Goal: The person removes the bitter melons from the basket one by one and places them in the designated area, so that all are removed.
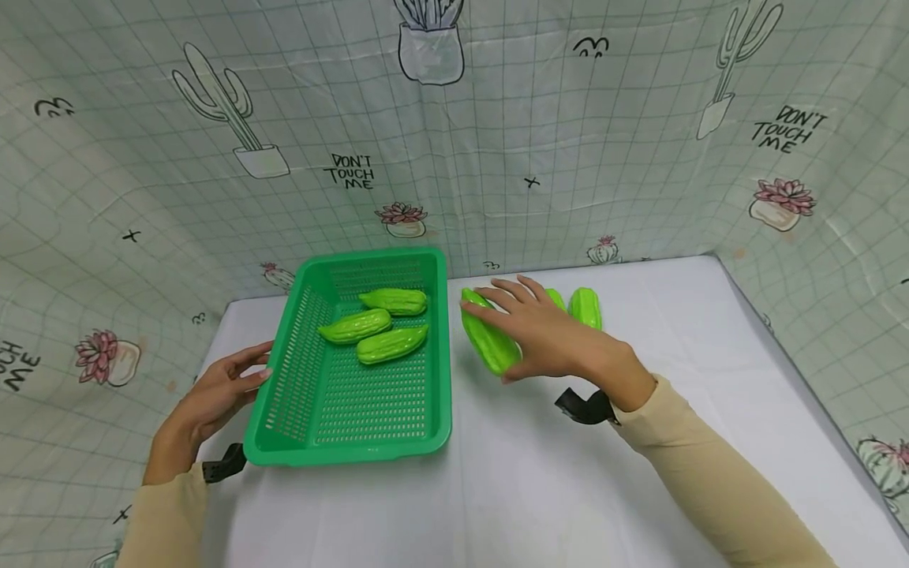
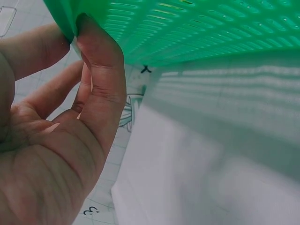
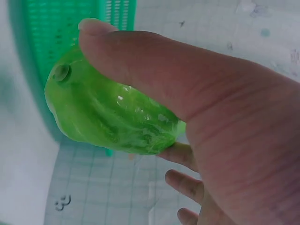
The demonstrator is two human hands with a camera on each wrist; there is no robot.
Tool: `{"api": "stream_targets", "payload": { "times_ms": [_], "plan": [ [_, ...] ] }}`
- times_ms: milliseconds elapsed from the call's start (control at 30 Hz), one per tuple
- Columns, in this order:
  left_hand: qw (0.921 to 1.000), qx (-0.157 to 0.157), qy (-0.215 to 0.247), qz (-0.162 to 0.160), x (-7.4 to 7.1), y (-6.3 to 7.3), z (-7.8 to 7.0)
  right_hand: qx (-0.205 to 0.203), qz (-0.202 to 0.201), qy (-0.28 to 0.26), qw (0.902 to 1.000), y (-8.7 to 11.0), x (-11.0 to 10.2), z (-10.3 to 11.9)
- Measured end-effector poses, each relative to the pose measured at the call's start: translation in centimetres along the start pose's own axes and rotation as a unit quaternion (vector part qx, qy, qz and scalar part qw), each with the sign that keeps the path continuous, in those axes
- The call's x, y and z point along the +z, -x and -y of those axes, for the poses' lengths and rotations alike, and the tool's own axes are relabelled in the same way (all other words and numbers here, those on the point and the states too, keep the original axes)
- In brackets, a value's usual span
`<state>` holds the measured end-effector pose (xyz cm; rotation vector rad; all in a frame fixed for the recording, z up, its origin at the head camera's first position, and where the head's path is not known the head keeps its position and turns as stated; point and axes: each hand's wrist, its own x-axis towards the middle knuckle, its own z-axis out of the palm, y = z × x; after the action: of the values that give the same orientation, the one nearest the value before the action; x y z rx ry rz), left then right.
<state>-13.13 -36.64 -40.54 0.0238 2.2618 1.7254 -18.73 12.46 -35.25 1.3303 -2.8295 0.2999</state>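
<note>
My right hand (image 1: 543,331) grips a glossy green bitter gourd (image 1: 488,341) between thumb and fingers, just right of a green plastic basket (image 1: 355,454). In the right wrist view the gourd's stem end (image 3: 62,72) shows near the thumb, and the hand hides part of its far side. Three more bitter gourds lie in the basket, among them one gourd (image 1: 392,345) nearest its middle. My left hand (image 1: 222,390) pinches the basket's left rim, with thumb and forefinger on the rim (image 2: 70,18) in the left wrist view.
Beyond my right hand, two more gourds lie on the white table (image 1: 525,489): one gourd (image 1: 585,308) shows plainly, the other (image 1: 555,298) is mostly hidden. A patterned cloth (image 1: 497,142) rises behind the table and along both sides.
</note>
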Motion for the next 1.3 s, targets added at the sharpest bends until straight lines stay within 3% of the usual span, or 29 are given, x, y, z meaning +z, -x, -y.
{"api": "stream_targets", "payload": {
  "times_ms": [233,633,967,1300],
  "plan": [
    [0.9994,0.008,0.034,0.005,-0.2,0.2,0.1,0.025,-0.011,-0.015,0.9995,2.0,0.6,-1.4],
    [0.9987,0.014,0.047,0.008,-0.3,0.1,0.3,0.05,-0.031,-0.025,0.9979,4.9,1.9,-3.6],
    [0.999,0.004,0.044,0.006,-0.2,0.0,0.4,0.066,-0.036,-0.032,0.9966,6.7,2.8,-4.4],
    [0.9989,0.014,0.044,0.008,-0.2,0.0,0.4,0.092,-0.048,-0.045,0.9936,8.4,3.4,-5.7]
  ]
}}
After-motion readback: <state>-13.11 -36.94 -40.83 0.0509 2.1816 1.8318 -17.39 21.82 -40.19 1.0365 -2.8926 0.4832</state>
